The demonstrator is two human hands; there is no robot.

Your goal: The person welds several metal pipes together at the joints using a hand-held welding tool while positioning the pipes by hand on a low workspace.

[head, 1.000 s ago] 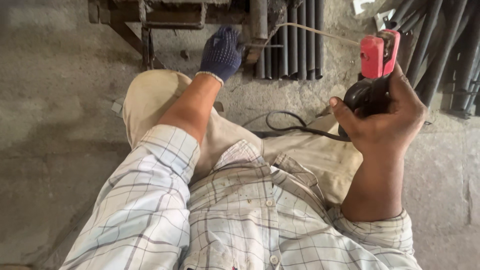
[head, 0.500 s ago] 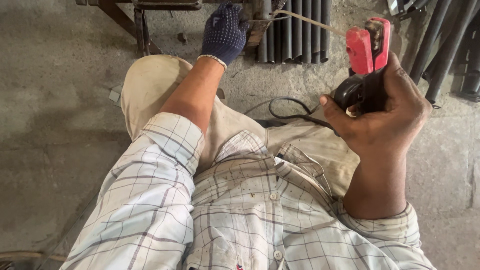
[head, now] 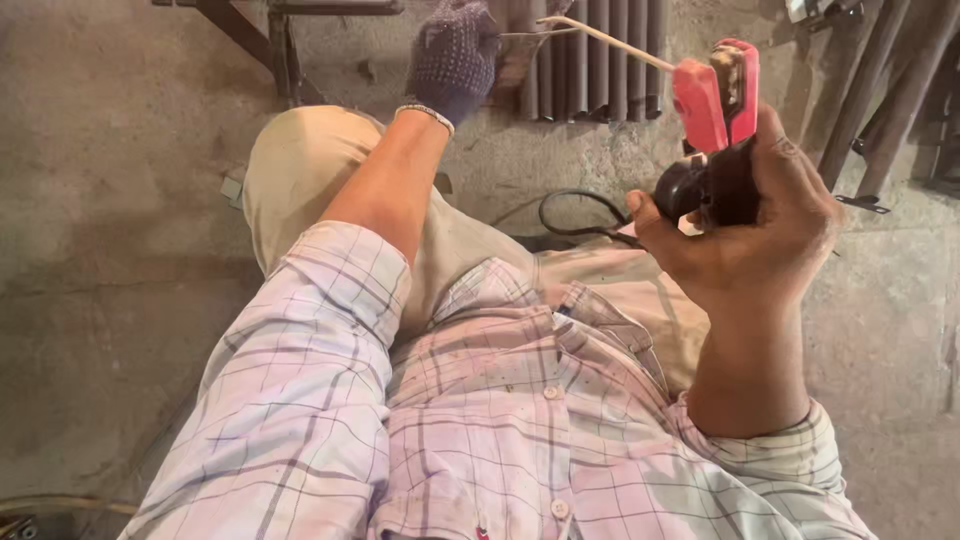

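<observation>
Head camera, looking down over your own chest and lap: you are seated above a rough concrete floor [head: 110, 200], wearing a pale plaid shirt [head: 480, 420] with the sleeves rolled up and tan trousers [head: 300, 170].

Your right hand [head: 745, 230], bare, is raised at the right of the view. Its fingers are curled tightly around the dark handle of a welding electrode holder [head: 715, 130], the thumb lying along the near side. The holder's red clamp sticks up above your fist, and a thin pale welding rod [head: 600, 38] is pinched in it, slanting up and to the left towards the top of the frame. A black cable [head: 575, 215] loops from below the holder and lies across your right thigh.

Your left hand [head: 455, 55] is stretched forward to the top centre, in a dark knitted work glove with a light cuff. It rests against a row of upright grey metal bars [head: 590, 60] (a grille-like piece standing on the floor). Whether its fingers grip anything cannot be told, since the fingertips run out of the frame.

To the left of the gloved hand stands a dark steel frame [head: 280, 45]. At the far right, several dark metal rods [head: 890, 90] lean diagonally.
</observation>
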